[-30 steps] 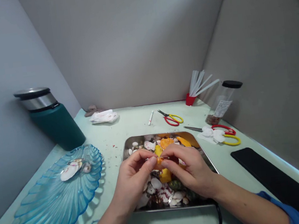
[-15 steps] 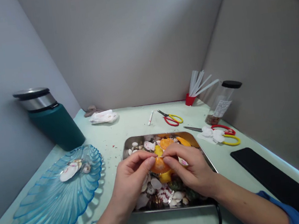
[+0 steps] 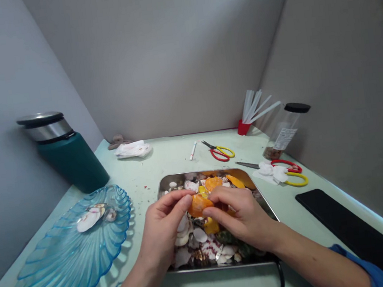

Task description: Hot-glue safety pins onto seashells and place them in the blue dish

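Observation:
Above the metal tray (image 3: 224,266), an orange seashell (image 3: 198,205) sits between the fingertips of both hands. My left hand (image 3: 162,219) pinches its left side with thumb and forefinger. On the right edge, my right hand (image 3: 244,214) closes its thumb and bent fingers on the shell. A fine pale strand shows faintly along the top of the shell; I cannot make out its ends. Many shells fill the tray below: white, striped and yellow ones (image 3: 211,226), with another orange shell (image 3: 213,183) behind the hands.
A blue shell-shaped dish (image 3: 67,266) with a few shells stands left, before a green bottle (image 3: 73,162). Behind the tray lie scissors (image 3: 218,152) and a white stick (image 3: 193,151). Rightward are more scissors (image 3: 297,179), white tissue (image 3: 272,173), a jar (image 3: 283,132) and a black strip (image 3: 349,231).
The orange shell has come up between the fingertips and tilted. Earlier, the fingers pinched a thin pale strand stretched above it. My right fingertips have shifted onto the shell.

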Demonstrator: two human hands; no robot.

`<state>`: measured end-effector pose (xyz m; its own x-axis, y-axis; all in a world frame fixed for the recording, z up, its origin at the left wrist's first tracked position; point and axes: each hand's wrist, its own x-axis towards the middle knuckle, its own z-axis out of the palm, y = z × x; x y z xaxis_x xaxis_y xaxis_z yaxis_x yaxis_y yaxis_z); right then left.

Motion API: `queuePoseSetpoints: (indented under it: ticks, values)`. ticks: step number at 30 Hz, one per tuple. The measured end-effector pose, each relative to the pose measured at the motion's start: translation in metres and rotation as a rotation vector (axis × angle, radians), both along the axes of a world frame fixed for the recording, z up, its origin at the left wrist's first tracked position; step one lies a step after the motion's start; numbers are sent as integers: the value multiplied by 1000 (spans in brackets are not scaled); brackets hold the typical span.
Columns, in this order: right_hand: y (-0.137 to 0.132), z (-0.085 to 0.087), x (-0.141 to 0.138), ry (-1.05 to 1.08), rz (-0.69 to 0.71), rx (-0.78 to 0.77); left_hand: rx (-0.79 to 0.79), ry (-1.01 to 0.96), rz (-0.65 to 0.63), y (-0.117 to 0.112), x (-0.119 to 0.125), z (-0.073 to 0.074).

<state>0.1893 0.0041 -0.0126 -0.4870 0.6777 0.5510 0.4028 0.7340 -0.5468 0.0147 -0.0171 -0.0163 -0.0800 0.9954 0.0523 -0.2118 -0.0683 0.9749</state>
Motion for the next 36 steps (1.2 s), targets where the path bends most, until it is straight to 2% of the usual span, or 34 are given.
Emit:
queuePoseSetpoints:
  ticks: [2, 7, 9, 14, 18, 24, 30, 36]
  values:
    - [0, 0, 0, -28, -6, 13, 26, 29, -2, 1, -1, -1]
    - [-1, 1, -1, -3, -3, 71, 194, 289, -9, -2, 0, 1]
    - [-1, 1, -1, 1, 0, 115, 204, 329, -16, -3, 0, 2]
    - [-2, 1, -2, -18, 7, 228, 106, 242, -88, -4, 2, 6]
    - [-2, 0, -1, 0, 18, 310, 90, 130, -150, -4, 2, 7]
    - [-2, 1, -1, 72, 7, 259, 120, 76, -165, -5, 3, 7]
    - [-1, 0, -1, 109, -11, 177, 216, 230, -104, -4, 3, 4]
    - [0, -1, 0, 126, -22, 114, 216, 366, -95, -4, 1, 4]
